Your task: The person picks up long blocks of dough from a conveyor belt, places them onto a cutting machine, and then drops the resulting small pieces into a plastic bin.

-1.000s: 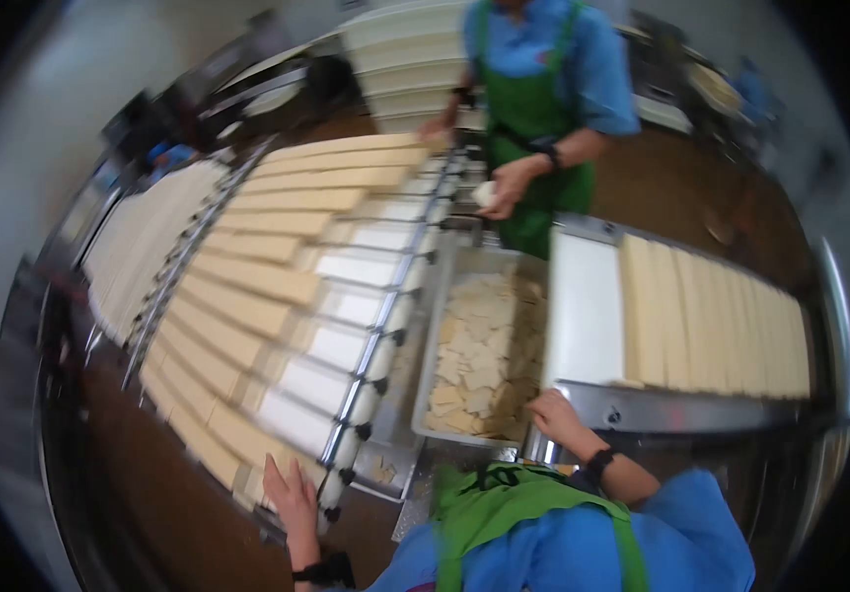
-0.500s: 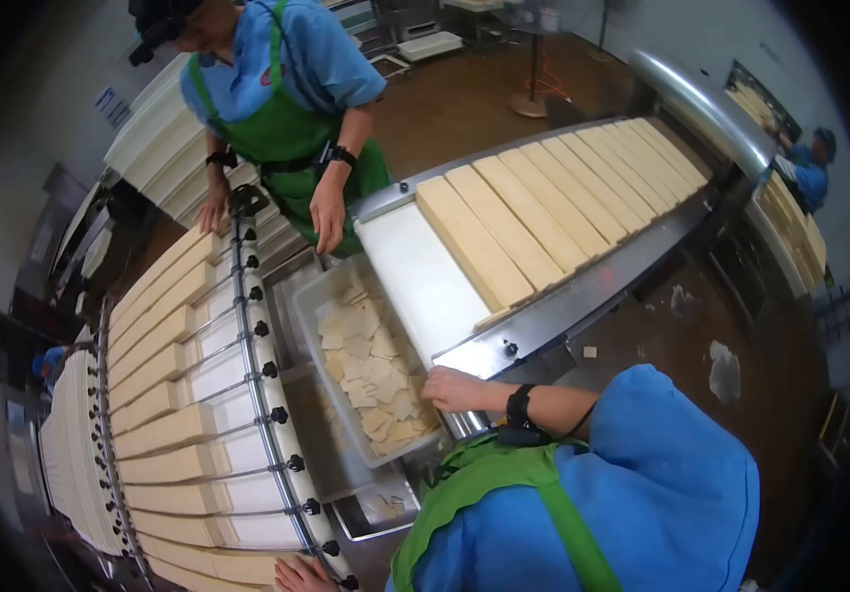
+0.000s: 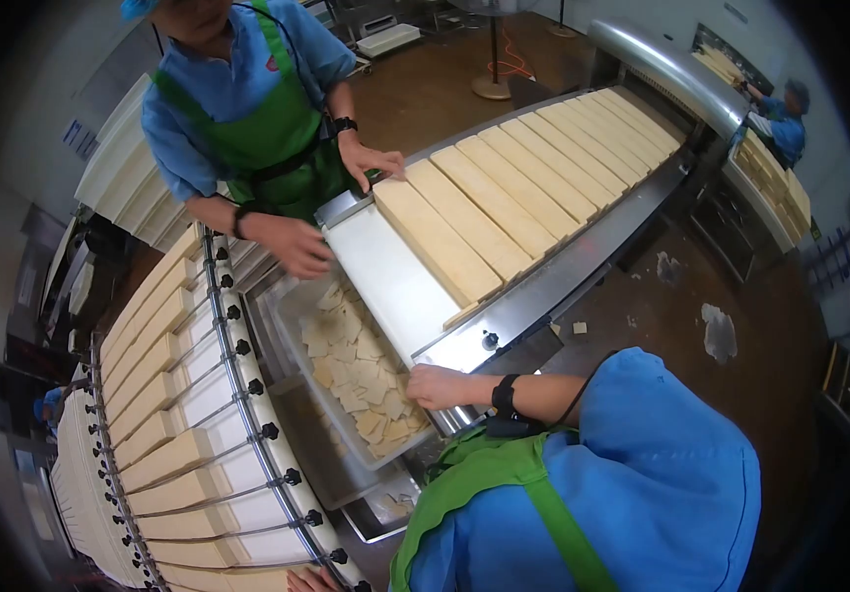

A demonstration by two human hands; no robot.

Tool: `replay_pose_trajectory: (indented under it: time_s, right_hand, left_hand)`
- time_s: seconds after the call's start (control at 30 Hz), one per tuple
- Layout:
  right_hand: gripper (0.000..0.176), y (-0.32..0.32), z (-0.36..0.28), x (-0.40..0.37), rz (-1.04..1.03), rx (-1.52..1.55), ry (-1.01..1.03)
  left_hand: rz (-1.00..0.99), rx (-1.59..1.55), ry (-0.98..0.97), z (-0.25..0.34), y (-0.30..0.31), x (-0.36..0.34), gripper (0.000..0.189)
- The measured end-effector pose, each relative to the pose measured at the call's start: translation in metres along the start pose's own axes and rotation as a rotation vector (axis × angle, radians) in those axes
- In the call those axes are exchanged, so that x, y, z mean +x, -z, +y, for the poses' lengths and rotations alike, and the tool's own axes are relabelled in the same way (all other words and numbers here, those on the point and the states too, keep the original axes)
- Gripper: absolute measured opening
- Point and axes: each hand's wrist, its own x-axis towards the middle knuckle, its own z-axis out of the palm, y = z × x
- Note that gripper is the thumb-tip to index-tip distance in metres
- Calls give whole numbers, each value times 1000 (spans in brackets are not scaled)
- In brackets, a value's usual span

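Observation:
My right hand [image 3: 434, 387] is closed in a loose fist at the near corner of the conveyor end [image 3: 375, 271]; its curled fingertips are hidden. At the bottom edge, my left hand [image 3: 312, 580] lies with fingers extended by the nearest pale slabs on the roller-railed conveyor [image 3: 252, 454], partly cut off by the frame. Long pale-yellow slabs [image 3: 444, 232], like stacked dough sheets, lie side by side on the right conveyor. Shorter pale slabs [image 3: 163, 459] sit between metal rods on the left conveyor. Below my right hand, a white bin [image 3: 346, 434] holds square dough pieces [image 3: 356, 370].
A co-worker in a green apron [image 3: 282, 163] stands opposite, one hand [image 3: 373, 163] at the first long slab's end, the other [image 3: 296, 247] over the bin. Black knobs [image 3: 270, 431] line the left rail. A steel cylinder [image 3: 666, 69] crosses the far end. Another person [image 3: 780, 123] works behind.
The co-worker's hands have moved right, from the left conveyor and its side to the first long slab and above the bin. My hands keep nearly the same places; the view has shifted slightly.

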Motion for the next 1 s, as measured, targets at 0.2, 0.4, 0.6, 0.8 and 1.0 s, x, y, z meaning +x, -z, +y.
replay_pose_trajectory:
  time_s: [0.2,0.4,0.6,0.8,1.0]
  right_hand:
    - [8,6,-5,2,-27,0,-27]
    - [9,5,-6,2,10,-7,-8]
    - [5,5,-4,-2,77,23,17]
    - [22,55,-12,-37,427,35,-129]
    - [57,129,43,-96,862,-313,-814]
  left_hand:
    - [-9,-2,24,-5,-6,-5,36]
    - [-83,103,87,-17,-21,-20,39]
    - [-97,106,125,-24,-21,-23,42]
    - [-133,197,182,-12,-6,-18,43]
    - [-45,24,222,-12,-15,-15,46]
